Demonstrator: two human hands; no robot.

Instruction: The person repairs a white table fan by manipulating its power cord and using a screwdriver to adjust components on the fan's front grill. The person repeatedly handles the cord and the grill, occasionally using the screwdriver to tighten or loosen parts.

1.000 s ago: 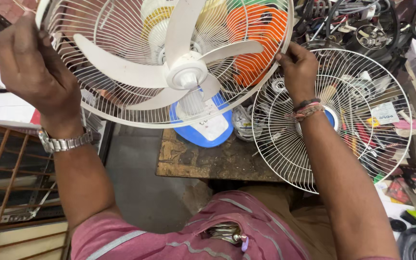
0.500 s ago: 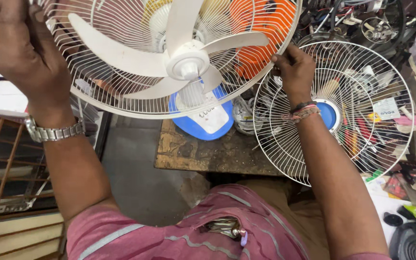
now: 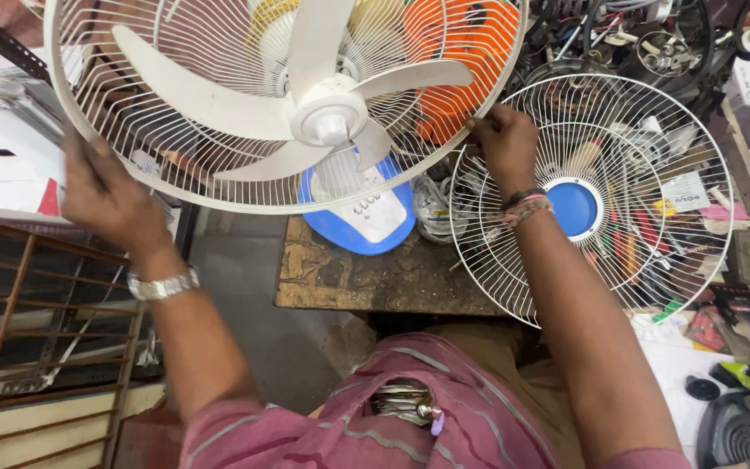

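The person is holding a white fan (image 3: 323,113) up in front of them — its rear wire guard is facing the camera, with the pale blades and round hub showing inside it. The left hand (image 3: 110,195) is gripping the guard's lower left rim, fingers curled shut around the wires, a metal watch (image 3: 162,285) on that wrist. The right hand (image 3: 501,139) is pinching the guard's right rim, fingers closed on the wire, with beaded bands on the wrist. The fan's blue and white base (image 3: 362,217) is hanging below the guard, over the worn wooden desk (image 3: 349,278). Just beside the right hand a loose front grille (image 3: 653,217) with a blue centre disc is leaning — its left edge is passing behind the right forearm.
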